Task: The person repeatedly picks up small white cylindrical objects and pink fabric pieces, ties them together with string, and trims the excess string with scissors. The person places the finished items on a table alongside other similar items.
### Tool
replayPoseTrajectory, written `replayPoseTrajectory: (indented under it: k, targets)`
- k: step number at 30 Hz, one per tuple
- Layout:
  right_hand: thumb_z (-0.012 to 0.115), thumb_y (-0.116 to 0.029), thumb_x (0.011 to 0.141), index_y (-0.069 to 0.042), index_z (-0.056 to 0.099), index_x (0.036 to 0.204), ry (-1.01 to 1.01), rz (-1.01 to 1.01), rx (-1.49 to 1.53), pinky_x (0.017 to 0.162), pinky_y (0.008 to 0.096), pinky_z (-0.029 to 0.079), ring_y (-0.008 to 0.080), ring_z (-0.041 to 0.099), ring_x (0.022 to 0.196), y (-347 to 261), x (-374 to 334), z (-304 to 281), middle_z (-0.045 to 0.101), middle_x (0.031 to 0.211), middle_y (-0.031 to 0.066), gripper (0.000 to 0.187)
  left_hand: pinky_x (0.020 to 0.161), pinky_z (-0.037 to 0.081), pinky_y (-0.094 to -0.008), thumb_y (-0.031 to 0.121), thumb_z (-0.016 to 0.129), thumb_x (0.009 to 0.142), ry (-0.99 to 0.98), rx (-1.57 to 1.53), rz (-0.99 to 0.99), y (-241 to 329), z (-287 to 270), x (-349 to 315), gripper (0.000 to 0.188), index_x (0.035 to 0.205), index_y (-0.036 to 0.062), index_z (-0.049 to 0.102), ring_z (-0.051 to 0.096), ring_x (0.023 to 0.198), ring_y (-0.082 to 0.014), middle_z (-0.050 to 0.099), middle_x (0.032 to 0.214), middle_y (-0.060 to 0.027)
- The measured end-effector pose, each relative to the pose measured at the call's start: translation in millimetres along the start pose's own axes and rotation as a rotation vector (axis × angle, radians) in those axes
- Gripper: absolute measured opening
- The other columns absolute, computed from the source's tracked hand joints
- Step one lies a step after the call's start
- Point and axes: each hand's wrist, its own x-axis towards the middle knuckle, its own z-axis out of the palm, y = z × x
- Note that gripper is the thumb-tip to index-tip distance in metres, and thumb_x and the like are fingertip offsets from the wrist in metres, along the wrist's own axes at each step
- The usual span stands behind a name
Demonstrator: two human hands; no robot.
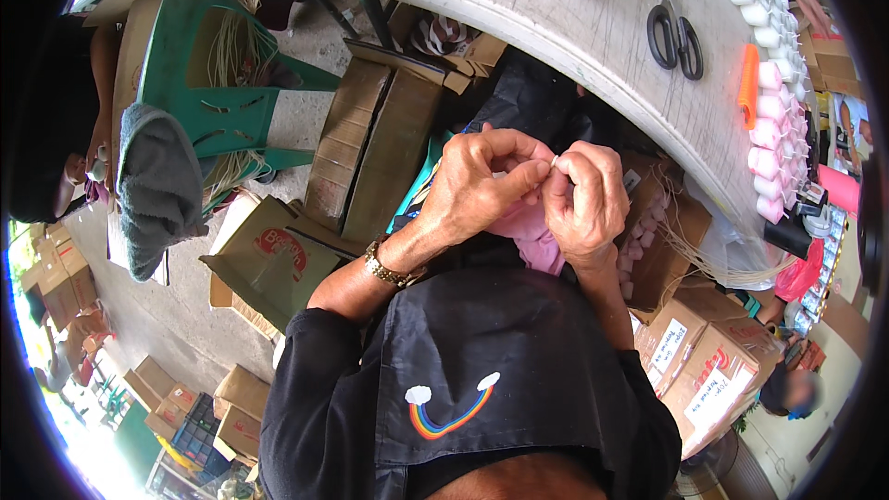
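Note:
My left hand [483,178] and my right hand [587,206] meet above my lap, with thumbs and forefingers pinched together. A tiny whitish bit [554,162] shows where the fingertips come together, too small to name. Both hands are closed. Just under them hangs soft pink material [530,233], partly hidden by the fingers; I cannot tell whether it joins the whitish bit. A gold-coloured watch [380,267] is on my left wrist. My black apron [519,343] carries a rainbow print.
On the table [593,32] lie scissors [676,42] with black handles, an orange cutter [748,88] and rows of small pink and white pieces [767,134]. Cardboard boxes [347,143] stand left of my lap. A green chair [218,102] with a grey towel [159,190] is farther left, beside another person [56,120].

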Motion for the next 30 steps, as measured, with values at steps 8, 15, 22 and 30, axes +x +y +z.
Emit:
replayPoseTrajectory:
  k: [8,15,22,30]
  targets:
    - [0.064,0.006,0.077,-0.001,0.058,0.086,-0.001,-0.025,-0.042,0.06,0.037,0.047,0.0269,0.058,0.071,3.0,-1.5,-0.6,0.057,0.088,0.0108,0.013,0.069,0.048,-0.022,0.009,0.066,0.083,-0.007,0.334,0.247,-1.1,1.4,3.2,0.011,0.089,0.0,0.066,0.056,0.063,-0.0052,0.061,0.067,-0.0004]
    - [0.062,0.003,0.079,-0.001,0.057,0.087,0.021,0.019,-0.008,0.059,0.0368,0.046,0.0271,0.056,0.07,3.9,-0.3,-5.3,0.057,0.086,0.0114,0.01,0.05,0.034,-0.022,0.009,0.066,0.083,-0.06,0.213,0.143,1.5,4.2,3.7,0.009,0.089,0.0019,0.064,0.041,0.056,-0.0015,0.048,0.06,0.0055]
    - [0.061,0.004,0.079,-0.001,0.057,0.087,0.015,0.019,-0.006,0.06,0.0367,0.045,0.0267,0.056,0.07,1.3,0.8,-8.4,0.057,0.086,0.0112,0.01,0.044,0.027,-0.0261,0.013,0.067,0.085,-0.047,0.125,0.119,4.3,5.9,4.8,0.011,0.084,0.0025,0.065,0.031,0.048,-0.0031,0.035,0.05,0.0053]
    - [0.06,0.001,0.079,-0.001,0.057,0.087,-0.013,0.007,-0.013,0.061,0.0379,0.045,0.0262,0.055,0.069,1.9,-0.5,-9.0,0.056,0.086,0.0108,0.009,0.046,0.023,-0.0213,0.01,0.071,0.086,-0.046,0.11,0.065,3.4,3.0,1.3,0.011,0.092,0.0011,0.069,0.028,0.051,0.0015,0.032,0.054,0.0112]
